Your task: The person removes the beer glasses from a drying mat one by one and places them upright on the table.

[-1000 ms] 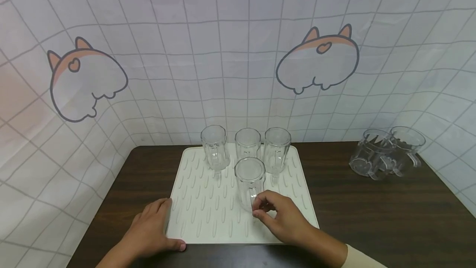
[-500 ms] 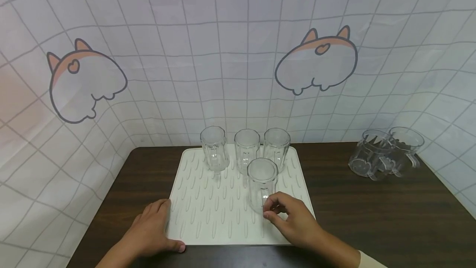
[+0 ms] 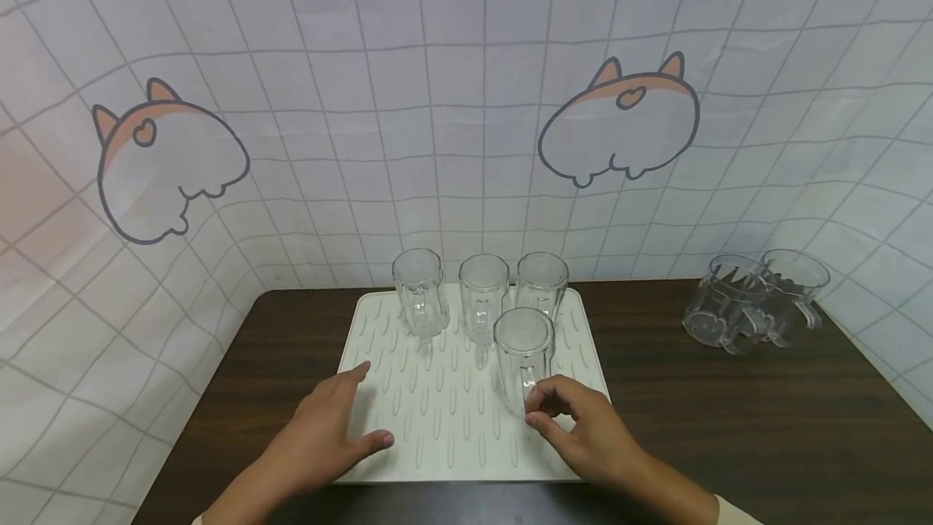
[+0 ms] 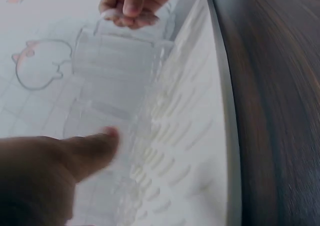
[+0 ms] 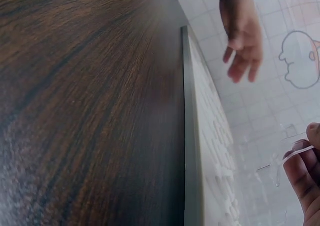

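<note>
A clear glass mug (image 3: 516, 359) stands toward the right side of a white ridged mat (image 3: 430, 428), and its handle faces the near side. My right hand (image 3: 586, 432) pinches that handle between thumb and curled fingers; the right wrist view shows the fingers (image 5: 300, 178) round the clear handle. Over the mat's left part hovers my left hand (image 3: 321, 428), thumb and fingers spread, holding nothing. Behind the pinched mug are three similar mugs: one at left (image 3: 419, 286), a middle mug (image 3: 484, 286), and a right mug (image 3: 542, 270) partly hidden by the pinched one.
Two more clear mugs, a nearer mug (image 3: 705, 322) and a farther mug (image 3: 796, 274), stand close together at the far right of the dark wooden table (image 3: 700, 420). A white gridded cloth (image 3: 452, 104) with dog drawings hangs behind and at both sides.
My right hand has moved the mug rightward across the mat, now in front of the back right mug. My left hand has lifted off the mat's left edge and moved right over it.
</note>
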A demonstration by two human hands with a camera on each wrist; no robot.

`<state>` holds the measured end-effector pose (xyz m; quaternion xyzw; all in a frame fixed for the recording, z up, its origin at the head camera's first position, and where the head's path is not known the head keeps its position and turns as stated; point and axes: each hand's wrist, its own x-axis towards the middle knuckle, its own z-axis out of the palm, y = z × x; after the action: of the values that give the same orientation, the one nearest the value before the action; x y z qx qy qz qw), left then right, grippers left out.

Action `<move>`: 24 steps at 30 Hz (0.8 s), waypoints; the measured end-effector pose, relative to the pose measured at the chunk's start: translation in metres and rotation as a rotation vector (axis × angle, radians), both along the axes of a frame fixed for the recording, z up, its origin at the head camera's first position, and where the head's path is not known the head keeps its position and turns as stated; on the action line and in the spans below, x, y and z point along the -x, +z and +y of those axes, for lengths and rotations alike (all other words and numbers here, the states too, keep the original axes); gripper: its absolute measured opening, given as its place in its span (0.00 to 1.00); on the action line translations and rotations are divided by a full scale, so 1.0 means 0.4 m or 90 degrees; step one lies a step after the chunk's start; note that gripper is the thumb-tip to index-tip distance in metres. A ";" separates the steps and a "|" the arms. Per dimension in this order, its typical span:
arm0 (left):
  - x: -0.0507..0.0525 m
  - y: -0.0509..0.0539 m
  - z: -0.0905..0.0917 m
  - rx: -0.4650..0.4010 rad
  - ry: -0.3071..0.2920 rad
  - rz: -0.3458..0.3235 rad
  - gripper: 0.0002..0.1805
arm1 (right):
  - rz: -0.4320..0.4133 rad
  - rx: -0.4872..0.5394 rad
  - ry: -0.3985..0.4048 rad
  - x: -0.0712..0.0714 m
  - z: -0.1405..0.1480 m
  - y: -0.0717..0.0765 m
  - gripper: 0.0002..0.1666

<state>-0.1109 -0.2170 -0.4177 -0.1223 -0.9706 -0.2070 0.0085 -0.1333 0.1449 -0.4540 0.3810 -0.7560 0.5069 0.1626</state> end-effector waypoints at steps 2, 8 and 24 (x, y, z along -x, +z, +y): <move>0.004 0.009 0.015 -0.028 -0.001 0.020 0.52 | 0.007 -0.001 0.002 0.000 0.001 0.000 0.20; 0.010 0.024 0.051 -0.107 -0.013 0.061 0.45 | 0.022 -0.011 0.000 -0.003 0.002 0.001 0.21; 0.025 0.027 0.130 -0.189 -0.065 0.060 0.41 | 0.055 -0.039 -0.001 -0.008 -0.001 0.016 0.17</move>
<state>-0.1211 -0.1651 -0.4067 -0.1788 -0.9204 -0.3423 0.0615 -0.1302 0.1444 -0.4476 0.4066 -0.7638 0.4665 0.1837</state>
